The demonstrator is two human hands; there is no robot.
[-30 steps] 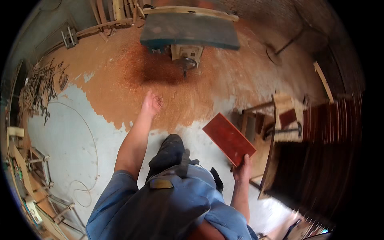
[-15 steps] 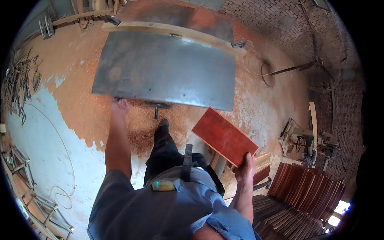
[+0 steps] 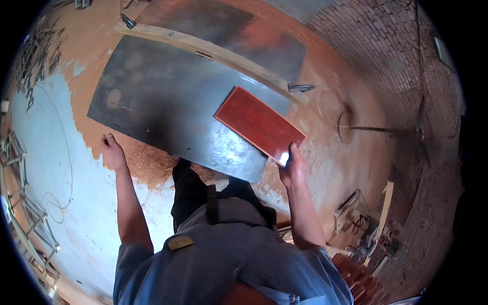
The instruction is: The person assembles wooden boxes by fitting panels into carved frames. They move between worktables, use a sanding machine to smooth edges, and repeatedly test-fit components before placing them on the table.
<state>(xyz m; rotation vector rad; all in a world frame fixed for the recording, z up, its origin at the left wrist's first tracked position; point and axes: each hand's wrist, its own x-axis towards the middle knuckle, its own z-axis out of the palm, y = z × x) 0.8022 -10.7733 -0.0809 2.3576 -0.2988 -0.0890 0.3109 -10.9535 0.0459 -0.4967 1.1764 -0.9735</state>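
Note:
My right hand (image 3: 294,169) grips the lower right corner of a reddish-brown wooden panel (image 3: 259,124), a flat rectangle with a paler edge. The panel is over the right part of a grey metal-topped table (image 3: 168,96); whether it touches the top I cannot tell. Light glints off the corner next to my thumb. My left hand (image 3: 113,151) is off the table's near left edge, its fingers curled in. A dark spot shows at the fingertips, too small to make out.
A pale wooden bar (image 3: 203,51) crosses the table's far side, with a metal clamp (image 3: 128,21) at its left end and another clamp (image 3: 301,88) at its right. Sawdust (image 3: 145,161) covers the floor nearby. Machinery (image 3: 356,229) and stacked red boards (image 3: 358,277) are at the lower right.
The panel in my right hand has moved forward from the near edge to over the table. My left hand has come away from the table's edge to the left. The view has turned.

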